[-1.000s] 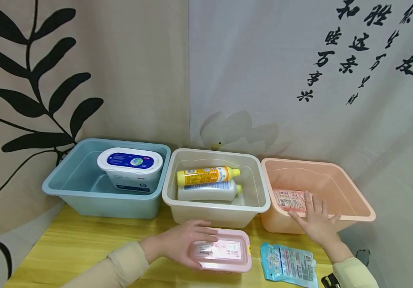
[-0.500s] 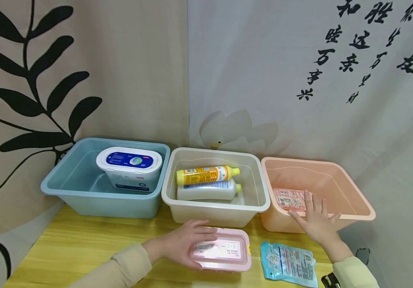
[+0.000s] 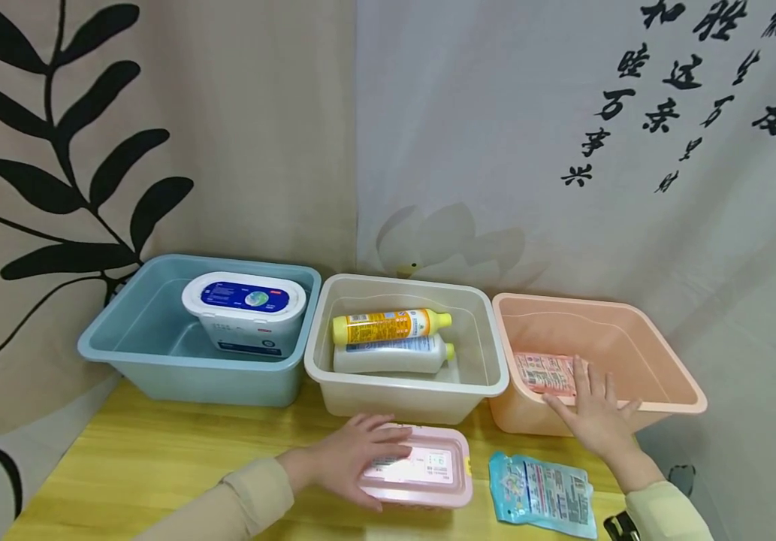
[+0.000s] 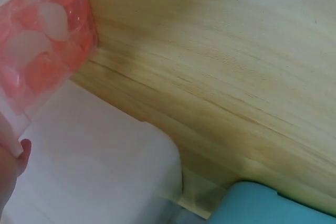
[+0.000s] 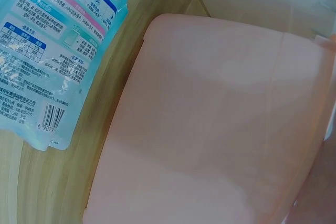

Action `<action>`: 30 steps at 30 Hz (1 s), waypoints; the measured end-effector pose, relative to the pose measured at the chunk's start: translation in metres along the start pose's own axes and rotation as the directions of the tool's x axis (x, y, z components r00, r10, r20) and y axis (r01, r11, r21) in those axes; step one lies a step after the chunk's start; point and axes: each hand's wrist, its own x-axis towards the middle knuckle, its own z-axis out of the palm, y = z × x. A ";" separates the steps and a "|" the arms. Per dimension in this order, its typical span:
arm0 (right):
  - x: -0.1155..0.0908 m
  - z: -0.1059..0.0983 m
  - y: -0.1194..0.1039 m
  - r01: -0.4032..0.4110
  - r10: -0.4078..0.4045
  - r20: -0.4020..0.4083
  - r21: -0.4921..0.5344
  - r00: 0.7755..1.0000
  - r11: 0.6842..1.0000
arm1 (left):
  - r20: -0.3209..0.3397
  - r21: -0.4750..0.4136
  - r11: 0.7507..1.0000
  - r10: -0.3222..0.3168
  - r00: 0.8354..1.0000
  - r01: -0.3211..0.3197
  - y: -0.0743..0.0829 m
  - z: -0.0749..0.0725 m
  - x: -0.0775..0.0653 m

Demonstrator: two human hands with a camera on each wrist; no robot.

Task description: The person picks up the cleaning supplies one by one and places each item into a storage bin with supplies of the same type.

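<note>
A pink plastic box (image 3: 438, 473) with a label on its lid lies on the table in front of the middle bin. In the left wrist view, its clear side (image 4: 47, 35) shows red and white rounded shapes. My left hand (image 3: 357, 460) rests on the lid's left part, with fingers extended and the thumb at the near corner. Farther right, my right hand (image 3: 597, 421) lies over the front rim of the orange bin (image 3: 671, 376), its fingers spread. Inside that bin, a pink-red printed packet (image 3: 543, 373) lies just left of the index finger.
A blue pouch (image 3: 543, 494) lies on the table (image 3: 158, 451) before the orange bin. The white bin (image 3: 401, 394) contains a yellow bottle (image 3: 388, 326) and a white bottle (image 3: 388, 356). At left, the blue bin (image 3: 205, 379) holds a white lidded tub (image 3: 246, 315).
My left sleeve and wrist have shifted slightly to the right, while the fingers stay on the pink box. My right hand keeps its place at the orange bin.
</note>
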 end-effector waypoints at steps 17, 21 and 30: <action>-0.001 -0.002 -0.001 0.011 -0.011 0.002 -0.008 1.000 1.000 | 0.034 0.078 0.997 0.007 0.999 -0.009 -0.001 0.003 0.000; 0.001 -0.002 -0.005 0.077 -0.076 -0.037 0.038 0.996 0.996 | 0.025 0.087 0.996 0.006 1.000 -0.008 0.000 0.003 -0.001; 0.010 0.001 -0.028 0.323 -0.318 -0.058 0.104 0.946 0.941 | 0.034 0.044 0.999 -0.004 0.999 0.002 -0.001 0.003 -0.001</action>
